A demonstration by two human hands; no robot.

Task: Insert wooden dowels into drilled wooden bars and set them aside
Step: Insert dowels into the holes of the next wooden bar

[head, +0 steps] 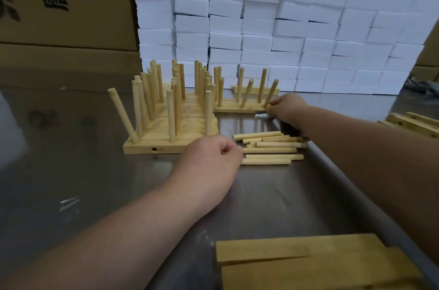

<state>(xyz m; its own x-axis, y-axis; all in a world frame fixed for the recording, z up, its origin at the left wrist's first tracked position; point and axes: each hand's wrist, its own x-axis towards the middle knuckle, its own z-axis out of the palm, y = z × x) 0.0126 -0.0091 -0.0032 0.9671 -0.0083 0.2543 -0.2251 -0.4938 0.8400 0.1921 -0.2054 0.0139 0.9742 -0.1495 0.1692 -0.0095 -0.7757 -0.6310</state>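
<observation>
Several loose wooden dowels (270, 148) lie in a small pile on the steel table. My left hand (213, 154) rests just left of the pile, fingers curled at the dowel ends; whether it grips one is unclear. My right hand (288, 109) reaches past the pile and holds the right end of a bar with several dowels standing in it (240, 107), at its tilted end dowel (270, 96). To the left stand rows of finished bars full of upright dowels (171, 109).
Stacked white foam blocks (285, 23) form a wall behind the work. Cardboard boxes (66, 4) stand at the back left. Bare wooden bars lie at the right edge (413, 123) and near my body (308, 263). The steel table (95, 183) has a raised lip on the right.
</observation>
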